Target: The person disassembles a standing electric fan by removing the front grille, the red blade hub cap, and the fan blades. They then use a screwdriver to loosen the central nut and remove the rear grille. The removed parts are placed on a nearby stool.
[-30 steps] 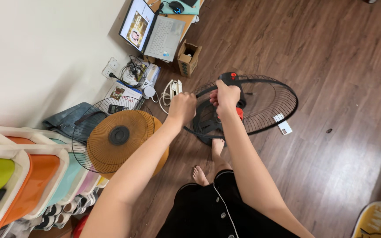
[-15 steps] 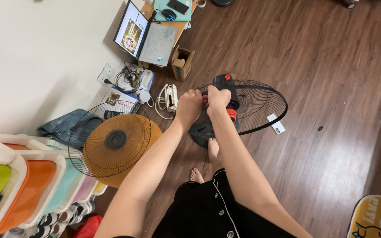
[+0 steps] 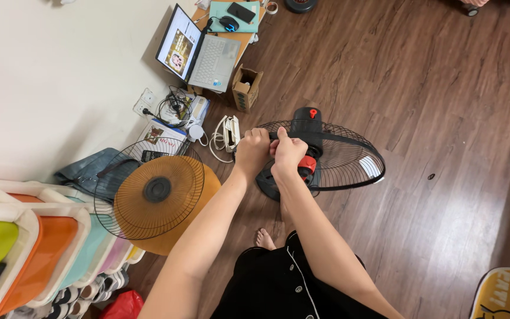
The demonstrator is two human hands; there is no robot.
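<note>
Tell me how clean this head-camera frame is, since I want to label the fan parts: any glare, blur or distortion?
Head view: sharp overall, with no motion blur on the left hand or right hand; a soft glare patch lies on the wooden floor at lower right; wide-angle stretching shows at the edges; the black fan grille wires stay distinct, as does the orange fan.

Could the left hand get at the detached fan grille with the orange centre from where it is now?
Probably yes: the left hand grips the black fan guard, and nothing stands between it and the grille leaning to its left.
</note>
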